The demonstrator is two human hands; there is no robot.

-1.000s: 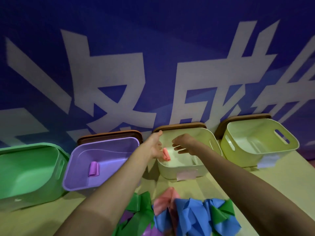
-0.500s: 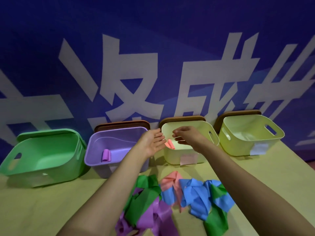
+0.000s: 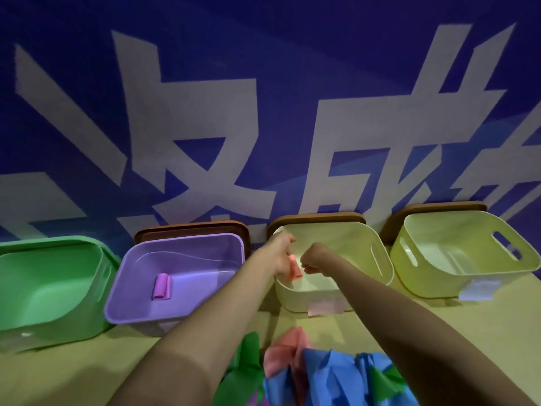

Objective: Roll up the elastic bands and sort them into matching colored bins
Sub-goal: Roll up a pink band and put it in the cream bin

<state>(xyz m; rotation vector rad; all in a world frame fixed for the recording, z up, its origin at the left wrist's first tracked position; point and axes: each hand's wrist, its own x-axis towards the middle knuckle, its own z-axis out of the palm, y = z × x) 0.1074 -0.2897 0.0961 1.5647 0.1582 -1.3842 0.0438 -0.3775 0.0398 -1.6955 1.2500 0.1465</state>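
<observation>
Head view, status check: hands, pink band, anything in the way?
Left hand grips rolled pink elastic band over cream plastic bin; right hand curled beside it, contact unclear. Nothing blocks the bin.

Four bins stand in a row along the back of the counter (image 3: 73,376), against the wall banner (image 3: 263,112): from left, the leftmost bin (image 3: 58,240), the second bin (image 3: 140,319), the third bin (image 3: 380,259) and the rightmost bin (image 3: 424,276). Lids (image 3: 316,219) stand on edge behind the three right-hand bins. A rolled band (image 3: 161,287) lies in the second bin, left of its middle. The left hand (image 3: 281,253) and right hand (image 3: 314,257) meet over the third bin's near-left part, the held band (image 3: 295,268) between them. A heap of loose bands (image 3: 322,373) lies on the counter before the third bin, between the forearms.
</observation>
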